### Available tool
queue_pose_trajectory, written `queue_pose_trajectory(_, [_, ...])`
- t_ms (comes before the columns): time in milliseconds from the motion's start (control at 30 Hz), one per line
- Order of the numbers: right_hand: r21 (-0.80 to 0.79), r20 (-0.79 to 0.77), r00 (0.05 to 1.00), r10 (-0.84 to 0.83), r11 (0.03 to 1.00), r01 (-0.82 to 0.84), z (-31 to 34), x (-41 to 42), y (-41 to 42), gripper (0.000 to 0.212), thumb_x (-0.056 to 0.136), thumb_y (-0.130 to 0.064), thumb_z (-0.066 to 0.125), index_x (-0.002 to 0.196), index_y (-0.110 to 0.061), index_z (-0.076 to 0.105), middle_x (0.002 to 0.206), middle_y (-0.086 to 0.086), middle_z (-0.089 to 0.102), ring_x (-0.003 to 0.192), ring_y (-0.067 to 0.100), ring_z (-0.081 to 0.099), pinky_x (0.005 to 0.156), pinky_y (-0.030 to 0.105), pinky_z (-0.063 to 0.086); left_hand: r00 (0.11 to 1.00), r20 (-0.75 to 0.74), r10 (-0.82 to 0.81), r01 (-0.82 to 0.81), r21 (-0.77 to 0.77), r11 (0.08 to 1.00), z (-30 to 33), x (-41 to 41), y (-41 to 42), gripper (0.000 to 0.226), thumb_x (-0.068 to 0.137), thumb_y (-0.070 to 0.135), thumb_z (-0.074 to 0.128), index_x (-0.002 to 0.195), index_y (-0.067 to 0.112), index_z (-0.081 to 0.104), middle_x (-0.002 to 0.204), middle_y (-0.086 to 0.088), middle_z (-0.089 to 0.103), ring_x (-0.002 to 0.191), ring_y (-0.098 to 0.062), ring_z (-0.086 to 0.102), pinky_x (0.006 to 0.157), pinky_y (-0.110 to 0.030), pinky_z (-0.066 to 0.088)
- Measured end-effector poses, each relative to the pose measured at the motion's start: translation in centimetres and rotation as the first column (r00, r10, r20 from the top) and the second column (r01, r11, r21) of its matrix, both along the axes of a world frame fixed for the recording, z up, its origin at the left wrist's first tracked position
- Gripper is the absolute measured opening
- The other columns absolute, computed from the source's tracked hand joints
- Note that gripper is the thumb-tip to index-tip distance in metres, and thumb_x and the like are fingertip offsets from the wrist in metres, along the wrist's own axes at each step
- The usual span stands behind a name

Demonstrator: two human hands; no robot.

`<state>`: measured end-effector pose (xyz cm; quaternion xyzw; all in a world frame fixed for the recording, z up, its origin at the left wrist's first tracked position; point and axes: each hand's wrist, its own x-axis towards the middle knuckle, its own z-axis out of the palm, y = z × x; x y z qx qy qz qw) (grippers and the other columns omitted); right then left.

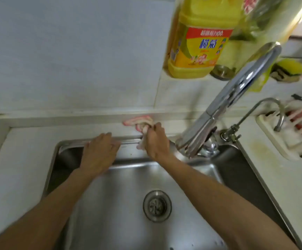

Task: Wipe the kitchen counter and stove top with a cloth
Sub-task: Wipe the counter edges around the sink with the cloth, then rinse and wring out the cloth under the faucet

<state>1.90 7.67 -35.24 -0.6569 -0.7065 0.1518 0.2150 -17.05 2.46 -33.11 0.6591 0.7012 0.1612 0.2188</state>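
Note:
A pink and white striped cloth (139,122) lies on the narrow white counter strip (56,131) behind the steel sink (121,204). My right hand (156,141) grips the cloth's near end, fingers curled round it, and the far end spreads along the wall ledge. My left hand (99,150) lies flat with straight fingers on the sink's back rim, just left of the right hand. No stove top is in view.
A chrome tap (236,98) arches over the sink's right corner, with a thinner tap (265,112) beside it. A yellow detergent bottle (199,42) stands on a shelf above. A white dish rack (291,130) sits on the counter at the right. A sponge (287,69) hangs by the wall.

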Motion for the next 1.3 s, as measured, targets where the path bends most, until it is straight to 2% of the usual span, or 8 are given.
queue_pose_trajectory(100, [-0.141, -0.059, 0.996, 0.062, 0.988, -0.070, 4.0, -3.0, -3.9, 0.019, 0.086, -0.021, 0.058, 0.089, -0.007, 0.070, 0.087, 0.017, 0.061, 0.081, 0.033, 0.059, 0.073, 0.034, 0.047, 0.948, 0.309, 0.074, -0.031, -0.144, 0.989, 2.2, 1.8, -2.0, 0.049, 0.094, 0.045, 0.049, 0.130, 0.012, 0.049, 0.133, -0.014, 0.055, 0.121, -0.031, 0.053, 0.100, -0.039, 0.040])
queue_pose_trajectory(267, [-0.216, -0.409, 0.911, 0.044, 0.966, -0.144, 6.0, -2.5, -10.0, 0.018, 0.084, -0.008, 0.058, 0.074, -0.007, 0.073, 0.066, 0.000, 0.061, 0.068, 0.013, 0.056, 0.065, 0.033, 0.048, 0.578, 0.720, 0.384, -0.035, -0.448, 0.893, 2.8, 2.1, -5.7, 0.050, 0.073, 0.041, 0.070, 0.110, 0.006, 0.067, 0.107, -0.014, 0.070, 0.101, -0.033, 0.066, 0.082, -0.041, 0.052])
queue_pose_trajectory(367, [-0.325, -0.556, 0.828, -0.078, 0.937, -0.130, 6.3, -0.8, -13.3, 0.026, 0.073, 0.000, 0.056, 0.077, -0.021, 0.071, 0.079, -0.002, 0.068, 0.080, 0.018, 0.066, 0.074, 0.034, 0.055, 0.634, 0.681, 0.366, -0.039, -0.444, 0.895, 3.7, 1.5, -8.8, 0.035, 0.081, 0.026, 0.073, 0.104, 0.000, 0.066, 0.099, -0.013, 0.068, 0.089, -0.027, 0.067, 0.076, -0.039, 0.055])
queue_pose_trajectory(567, [-0.307, -0.645, 0.761, -0.078, 0.937, -0.164, 7.6, -0.2, -20.5, 0.033, 0.083, 0.006, 0.050, 0.068, -0.020, 0.062, 0.065, 0.001, 0.057, 0.052, 0.013, 0.048, 0.046, 0.025, 0.041, 0.856, 0.455, 0.244, -0.134, -0.261, 0.956, 6.7, -1.4, -17.7, 0.010, 0.083, 0.023, 0.070, 0.083, 0.014, 0.065, 0.083, -0.003, 0.063, 0.074, -0.018, 0.058, 0.059, -0.030, 0.047])
queue_pose_trajectory(800, [-0.195, -0.699, 0.713, 0.061, 0.943, -0.271, 11.7, -4.2, -29.8, 0.027, 0.080, 0.002, 0.050, 0.064, -0.020, 0.055, 0.061, -0.009, 0.049, 0.062, 0.010, 0.045, 0.061, 0.027, 0.041, 0.724, 0.622, 0.298, -0.237, -0.181, 0.955, 12.0, -5.6, -29.6, 0.010, 0.084, 0.010, 0.066, 0.079, 0.019, 0.064, 0.079, -0.007, 0.063, 0.069, -0.021, 0.056, 0.056, -0.028, 0.041])
queue_pose_trajectory(967, [-0.250, -0.610, 0.776, 0.157, 0.892, -0.378, 11.3, -6.5, -36.0, 0.018, 0.081, -0.002, 0.051, 0.079, -0.018, 0.060, 0.075, -0.009, 0.056, 0.071, 0.009, 0.051, 0.062, 0.018, 0.038, 0.838, 0.472, 0.274, -0.243, -0.127, 0.962, 11.0, -9.0, -36.2, 0.004, 0.084, 0.011, 0.067, 0.082, 0.014, 0.066, 0.072, 0.002, 0.066, 0.068, -0.016, 0.060, 0.061, -0.029, 0.047])
queue_pose_trajectory(1100, [-0.422, 0.106, 0.868, 0.485, 0.813, -0.402, 5.8, -8.0, -40.2, 0.042, 0.089, -0.041, 0.056, 0.124, -0.018, 0.052, 0.121, 0.009, 0.053, 0.109, 0.031, 0.053, 0.086, 0.039, 0.042, 0.994, 0.000, 0.113, -0.102, -0.425, 0.900, 5.1, -11.6, -40.3, 0.016, 0.076, 0.017, 0.074, 0.069, 0.030, 0.066, 0.074, 0.005, 0.068, 0.073, -0.015, 0.065, 0.071, -0.030, 0.052])
queue_pose_trajectory(1300, [-0.295, 0.213, 0.716, 0.665, 0.742, -0.602, -0.9, -14.8, -45.0, 0.062, 0.102, -0.052, 0.021, 0.156, -0.024, 0.007, 0.165, 0.012, 0.002, 0.151, 0.034, -0.004, 0.120, 0.052, -0.002, 0.991, 0.136, -0.002, 0.086, -0.615, 0.784, 4.6, -12.7, -40.1, 0.016, 0.072, 0.025, 0.068, 0.061, 0.014, 0.071, 0.056, -0.002, 0.065, 0.052, -0.008, 0.055, 0.059, -0.026, 0.044])
